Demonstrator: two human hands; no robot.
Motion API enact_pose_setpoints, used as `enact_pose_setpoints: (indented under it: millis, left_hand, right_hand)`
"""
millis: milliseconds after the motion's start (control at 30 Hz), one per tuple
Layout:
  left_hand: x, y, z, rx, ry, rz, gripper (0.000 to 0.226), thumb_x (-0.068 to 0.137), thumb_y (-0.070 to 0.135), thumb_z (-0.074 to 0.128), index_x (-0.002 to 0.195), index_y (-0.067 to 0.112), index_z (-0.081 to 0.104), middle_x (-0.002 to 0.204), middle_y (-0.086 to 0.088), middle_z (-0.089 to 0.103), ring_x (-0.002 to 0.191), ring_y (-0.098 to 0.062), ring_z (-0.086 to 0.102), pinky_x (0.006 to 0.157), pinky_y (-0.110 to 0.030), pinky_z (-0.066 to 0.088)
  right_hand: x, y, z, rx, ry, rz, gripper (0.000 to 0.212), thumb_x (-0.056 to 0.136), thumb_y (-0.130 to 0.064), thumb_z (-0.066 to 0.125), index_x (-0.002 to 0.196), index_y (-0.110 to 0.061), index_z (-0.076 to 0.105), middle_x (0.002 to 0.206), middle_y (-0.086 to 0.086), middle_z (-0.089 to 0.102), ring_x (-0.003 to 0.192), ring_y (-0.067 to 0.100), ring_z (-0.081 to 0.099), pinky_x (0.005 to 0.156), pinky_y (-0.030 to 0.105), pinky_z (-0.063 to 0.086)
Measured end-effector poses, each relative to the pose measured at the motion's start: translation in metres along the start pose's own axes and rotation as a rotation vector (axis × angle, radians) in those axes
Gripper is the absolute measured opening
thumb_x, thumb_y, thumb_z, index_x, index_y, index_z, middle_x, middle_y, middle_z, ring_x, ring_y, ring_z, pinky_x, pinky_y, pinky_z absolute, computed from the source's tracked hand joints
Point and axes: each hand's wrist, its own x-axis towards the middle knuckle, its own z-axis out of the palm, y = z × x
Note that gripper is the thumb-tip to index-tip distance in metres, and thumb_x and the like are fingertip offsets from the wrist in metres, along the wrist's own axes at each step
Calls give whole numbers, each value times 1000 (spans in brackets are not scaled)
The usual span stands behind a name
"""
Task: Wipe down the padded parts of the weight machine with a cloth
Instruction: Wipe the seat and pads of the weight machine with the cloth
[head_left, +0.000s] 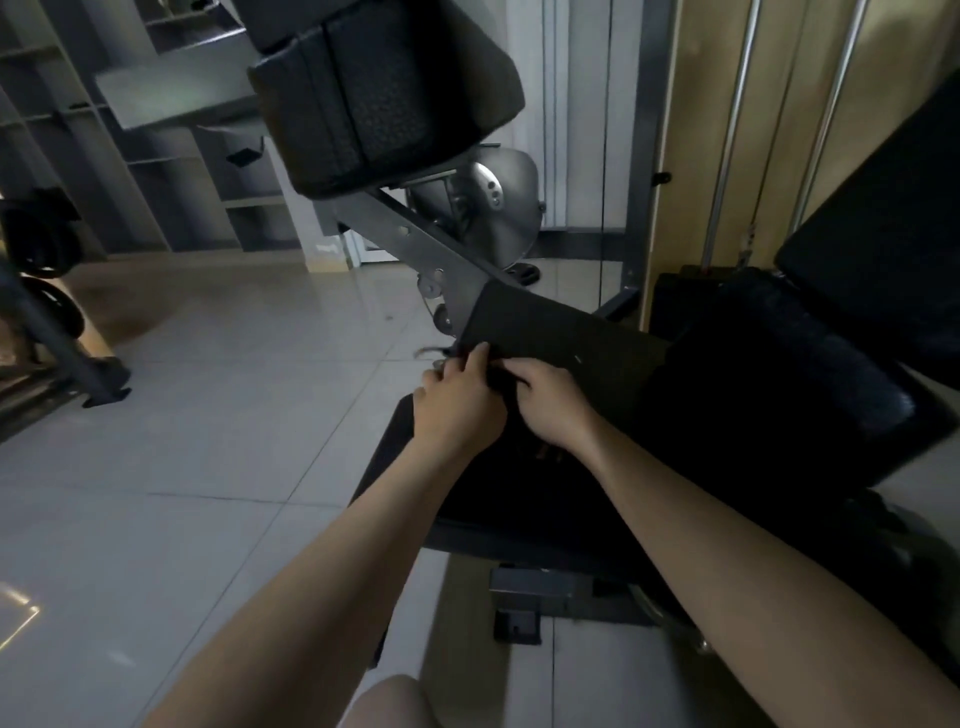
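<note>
Both hands meet at the near left corner of a dark cloth (561, 332), which lies spread flat over the front of the machine, its long side running from that corner away to the right and slightly down toward the seat pad (779, 374). The left hand (460, 402) and the right hand (550, 408) sit side by side, almost touching, and each pinches the cloth's bunched edge between fingers and thumb. The seat pad lies just right of the right hand, so that hand is nearer. The upper pad (384, 93) stands well above and beyond both hands, up the slanted metal arm (415, 244). Any wipe from here likely sweeps rightward first.
</note>
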Motion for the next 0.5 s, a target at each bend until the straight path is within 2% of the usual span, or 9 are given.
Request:
enact_pose_setpoints:
  millis: [133,233,300,433,500]
  left_hand:
    - [9,0,11,146,-96,32,53,101,33,31,154,36,27,166,-8,15,145,-44,14,116,-59,15]
    - [8,-6,13,168,-74,63,49,104,40,27,153,36,30,167,-7,13,147,-43,12,116,-60,15]
    - [10,-4,14,164,-76,62,49,104,42,28,152,36,31,167,-7,14,146,-44,12,116,-60,15]
    - [9,2,14,156,-32,29,46,103,40,32,147,33,38,162,-7,24,142,-42,18,115,-57,17]
    - [13,9,15,165,-20,17,44,102,37,32,145,31,41,158,-8,29,141,-41,19,114,-55,16]
  right_hand:
    - [6,50,-31,-21,43,237,43,103,-11,39,144,-19,49,147,7,50,130,25,50,103,28,41]
    - [11,66,-34,-222,119,394,45,101,-9,39,145,-14,44,143,14,50,127,32,51,101,39,46]
    - [16,55,-28,-304,97,368,42,99,-12,42,141,-10,46,139,17,51,125,34,49,101,41,45]
    - [23,29,-20,-98,-42,217,47,102,-15,41,149,-17,40,155,9,37,140,28,36,113,34,28]
    - [19,27,-20,-33,-66,144,46,102,-13,43,148,-19,43,157,5,35,143,23,33,112,26,23]
